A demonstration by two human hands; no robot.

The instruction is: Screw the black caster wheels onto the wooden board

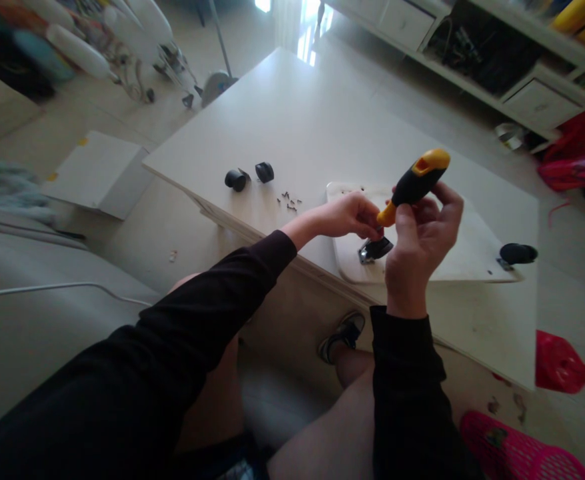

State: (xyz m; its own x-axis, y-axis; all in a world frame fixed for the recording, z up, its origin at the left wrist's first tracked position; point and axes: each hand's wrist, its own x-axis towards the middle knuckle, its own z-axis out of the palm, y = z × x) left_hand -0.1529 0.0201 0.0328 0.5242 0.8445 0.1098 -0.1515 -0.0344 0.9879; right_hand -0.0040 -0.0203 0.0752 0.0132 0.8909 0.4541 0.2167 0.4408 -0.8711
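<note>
My right hand [422, 230] is closed around a screwdriver [417, 180] with a yellow and black handle, held at a slant with its lower end toward a caster wheel [376, 249]. My left hand [355, 215] is closed in a pinch right beside the screwdriver's lower end; whatever is between those fingertips is hidden. That caster, black with a metal plate, sits near one corner of a white board [467, 250]. At the board's right end is another black caster [518, 253]. Small holes show at the board's upper left corner.
The board lies on a white table [272, 113]. Several small screws [288, 201] and two loose casters, one on its side [236, 179] and one beside it [264, 172], lie to the left. A white box [97, 173] stands on the floor, and a pink basket [522, 447] is at lower right.
</note>
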